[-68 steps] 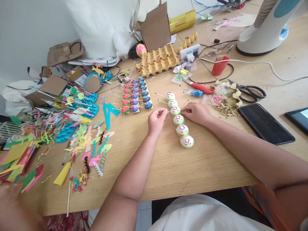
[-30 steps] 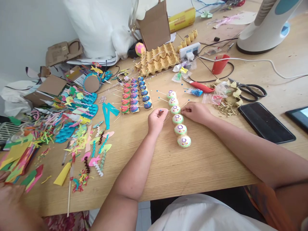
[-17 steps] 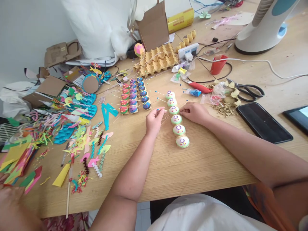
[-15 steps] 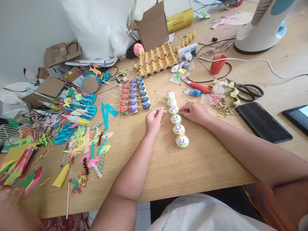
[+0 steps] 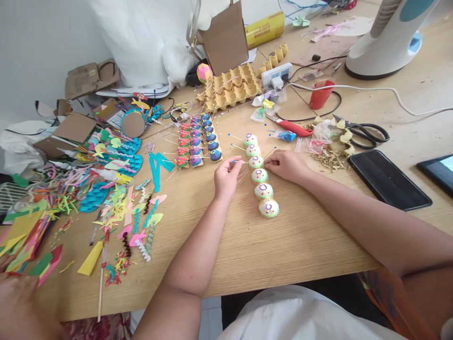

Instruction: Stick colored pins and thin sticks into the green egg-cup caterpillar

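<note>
A strip of egg-carton cups (image 5: pixel 264 191), painted white and green with purple rings and small dots, lies lengthwise before me. My left hand (image 5: pixel 227 177) is closed at its left side, pinching a thin white stick with a blue tip (image 5: pixel 234 162) that points at the third cup from the far end. On the other side, my right hand (image 5: pixel 283 164) has its fingers bunched against the same cup; its fingertips are partly hidden. Other blue-tipped sticks (image 5: pixel 236 145) jut from the far cups, and one rises beside my right fingers.
Painted carton strips with sticks (image 5: pixel 196 141) stand left of my hands. Bare egg cartons (image 5: pixel 231 89), a power strip (image 5: pixel 276 73) and a red cup (image 5: pixel 321 94) are behind. Scissors (image 5: pixel 368 132) and a phone (image 5: pixel 389 179) lie right. Paper scraps and another person's hand (image 5: pixel 21 297) are left.
Hardly anything differs. Both hands keep their places at the third cup, and the whole view has shifted very slightly.
</note>
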Action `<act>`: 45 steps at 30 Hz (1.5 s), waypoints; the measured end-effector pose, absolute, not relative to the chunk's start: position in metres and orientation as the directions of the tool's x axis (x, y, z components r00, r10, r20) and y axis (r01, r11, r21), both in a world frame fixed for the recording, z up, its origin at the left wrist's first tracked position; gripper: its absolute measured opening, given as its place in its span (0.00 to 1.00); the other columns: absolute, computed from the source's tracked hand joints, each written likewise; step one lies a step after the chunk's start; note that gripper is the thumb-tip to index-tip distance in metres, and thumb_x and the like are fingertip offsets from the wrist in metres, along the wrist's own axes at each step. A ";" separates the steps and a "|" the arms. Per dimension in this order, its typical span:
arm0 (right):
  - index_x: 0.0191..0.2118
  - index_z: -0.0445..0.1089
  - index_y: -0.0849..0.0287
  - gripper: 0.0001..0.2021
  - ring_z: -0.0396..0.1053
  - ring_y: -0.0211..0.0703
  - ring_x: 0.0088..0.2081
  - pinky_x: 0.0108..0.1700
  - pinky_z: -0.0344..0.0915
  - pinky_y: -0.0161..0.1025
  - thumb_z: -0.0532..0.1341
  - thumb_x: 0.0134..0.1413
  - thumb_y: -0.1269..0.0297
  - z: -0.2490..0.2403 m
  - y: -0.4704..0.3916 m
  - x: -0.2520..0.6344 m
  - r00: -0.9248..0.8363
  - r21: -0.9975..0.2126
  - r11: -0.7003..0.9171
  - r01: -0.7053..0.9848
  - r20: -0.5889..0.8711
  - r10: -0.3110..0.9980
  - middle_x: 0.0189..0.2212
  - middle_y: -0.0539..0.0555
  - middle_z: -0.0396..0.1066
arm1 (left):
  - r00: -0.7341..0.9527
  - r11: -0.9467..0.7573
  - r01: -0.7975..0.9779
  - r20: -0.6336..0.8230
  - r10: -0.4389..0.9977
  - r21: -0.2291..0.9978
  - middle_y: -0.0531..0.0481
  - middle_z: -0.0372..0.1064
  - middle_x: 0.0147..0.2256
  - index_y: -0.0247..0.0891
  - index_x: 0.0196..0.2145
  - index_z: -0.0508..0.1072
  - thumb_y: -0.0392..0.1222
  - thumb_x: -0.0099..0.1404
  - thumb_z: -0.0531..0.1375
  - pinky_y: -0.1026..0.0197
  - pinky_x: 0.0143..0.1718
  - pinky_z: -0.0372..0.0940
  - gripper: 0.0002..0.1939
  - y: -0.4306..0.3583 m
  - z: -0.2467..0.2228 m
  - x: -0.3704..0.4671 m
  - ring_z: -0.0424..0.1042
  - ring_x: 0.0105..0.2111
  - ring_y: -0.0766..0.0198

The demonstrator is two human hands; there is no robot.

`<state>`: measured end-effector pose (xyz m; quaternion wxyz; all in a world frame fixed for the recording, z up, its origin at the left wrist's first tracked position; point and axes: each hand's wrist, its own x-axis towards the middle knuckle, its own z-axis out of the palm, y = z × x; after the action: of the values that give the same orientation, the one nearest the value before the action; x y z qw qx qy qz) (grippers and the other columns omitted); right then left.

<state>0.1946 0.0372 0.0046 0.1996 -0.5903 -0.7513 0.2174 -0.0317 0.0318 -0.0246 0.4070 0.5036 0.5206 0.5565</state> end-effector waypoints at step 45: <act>0.46 0.82 0.51 0.13 0.76 0.45 0.41 0.41 0.65 0.40 0.59 0.67 0.59 0.014 0.029 0.203 -0.355 -0.507 0.330 0.796 0.051 0.934 0.43 0.55 0.81 | -0.215 -0.103 0.162 0.137 0.967 0.981 0.49 0.80 0.33 0.40 0.35 0.82 0.51 0.61 0.70 0.63 0.37 0.66 0.12 0.025 -0.024 -0.026 0.73 0.31 0.65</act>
<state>0.2026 0.0294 0.0137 0.1696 -0.5421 -0.7977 0.2025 -0.0262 0.0249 -0.0237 0.3700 0.5055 0.5582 0.5440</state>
